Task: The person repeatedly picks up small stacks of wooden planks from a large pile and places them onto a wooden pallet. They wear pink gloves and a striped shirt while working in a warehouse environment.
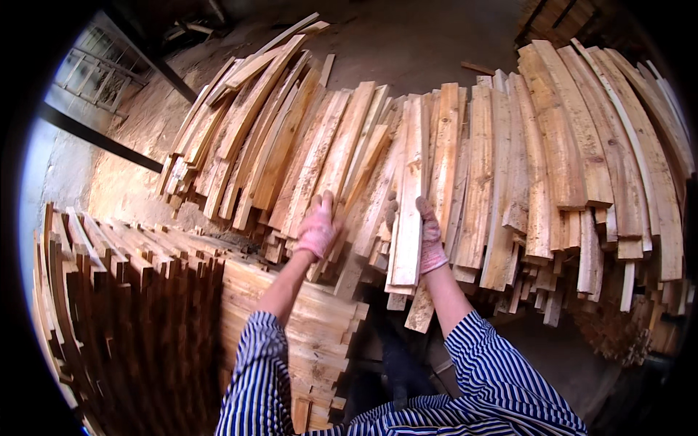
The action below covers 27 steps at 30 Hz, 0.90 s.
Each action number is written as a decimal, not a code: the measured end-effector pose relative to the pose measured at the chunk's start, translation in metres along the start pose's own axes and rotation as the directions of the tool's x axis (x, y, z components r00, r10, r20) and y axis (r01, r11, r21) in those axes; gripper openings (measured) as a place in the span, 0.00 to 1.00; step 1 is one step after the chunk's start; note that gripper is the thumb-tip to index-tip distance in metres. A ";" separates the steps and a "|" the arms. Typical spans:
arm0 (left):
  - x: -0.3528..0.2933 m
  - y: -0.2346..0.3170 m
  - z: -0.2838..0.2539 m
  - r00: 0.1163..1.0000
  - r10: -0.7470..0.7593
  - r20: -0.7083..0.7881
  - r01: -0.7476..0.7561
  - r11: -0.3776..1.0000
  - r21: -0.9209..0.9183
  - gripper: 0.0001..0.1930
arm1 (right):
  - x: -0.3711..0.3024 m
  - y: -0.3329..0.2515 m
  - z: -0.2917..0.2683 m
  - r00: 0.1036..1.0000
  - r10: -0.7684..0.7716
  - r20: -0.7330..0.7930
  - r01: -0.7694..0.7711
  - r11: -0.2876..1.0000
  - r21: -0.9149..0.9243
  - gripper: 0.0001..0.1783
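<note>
My right hand (431, 236), in a pink glove with dark, worn fingertips, grips a pale wooden plank (408, 240) near its lower end. The thumb lies along the plank's right edge, and fingertips show at its left edge. The plank points away from me over the pile of wooden planks (472, 182). To the left, my left hand (317, 229), in a matching pink glove, hovers over or rests on other planks; I cannot tell which. Its fingers reach forward, stretched and slightly smeared, with nothing seen in them.
A neat stack of wooden strips (291, 327) stands at the lower left, close to my left forearm. Dark metal bars (102, 134) cross the left side. Behind the pile lies a brown floor (407, 43). More timber (556, 18) sits at the far right.
</note>
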State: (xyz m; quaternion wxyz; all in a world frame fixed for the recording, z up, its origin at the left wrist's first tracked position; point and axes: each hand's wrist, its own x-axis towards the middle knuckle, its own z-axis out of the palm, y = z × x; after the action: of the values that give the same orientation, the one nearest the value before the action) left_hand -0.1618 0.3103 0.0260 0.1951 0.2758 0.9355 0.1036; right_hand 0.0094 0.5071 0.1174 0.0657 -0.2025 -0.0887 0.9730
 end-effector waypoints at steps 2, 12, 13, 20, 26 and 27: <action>-0.013 0.051 0.005 0.999 -0.006 -0.053 -0.002 0.990 -0.138 0.56 | -0.009 -0.021 -0.017 0.991 -0.080 -0.110 0.064 0.988 -0.140 0.32; 0.010 -0.060 -0.011 0.996 0.072 0.061 -0.028 0.839 -0.543 0.58 | 0.011 -0.005 -0.039 0.996 0.043 -0.073 -0.051 0.994 -0.100 0.34; 0.012 -0.058 -0.020 0.996 0.059 0.069 -0.009 0.818 -0.575 0.54 | 0.014 -0.007 -0.047 0.998 0.057 -0.006 -0.057 0.989 -0.135 0.35; -0.105 0.053 -0.092 0.962 0.056 0.267 0.194 0.546 -0.815 0.44 | 0.003 0.007 -0.012 0.982 -0.151 -0.113 0.011 0.643 -0.766 0.41; -0.281 0.083 -0.008 0.999 -0.042 0.008 0.032 0.624 -0.781 0.54 | -0.023 0.083 -0.024 0.982 0.081 -0.173 -0.183 0.650 -0.737 0.39; -0.299 0.079 0.000 0.999 -0.037 -0.006 0.018 0.606 -0.795 0.54 | -0.039 0.090 -0.018 0.981 0.127 -0.145 -0.193 0.668 -0.719 0.34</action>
State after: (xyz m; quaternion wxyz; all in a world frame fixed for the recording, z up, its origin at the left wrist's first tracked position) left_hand 0.1066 0.2087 0.1418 0.2885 0.1452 0.7986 0.5079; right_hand 0.0441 0.4160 0.0980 -0.1022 -0.2589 -0.4479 0.8497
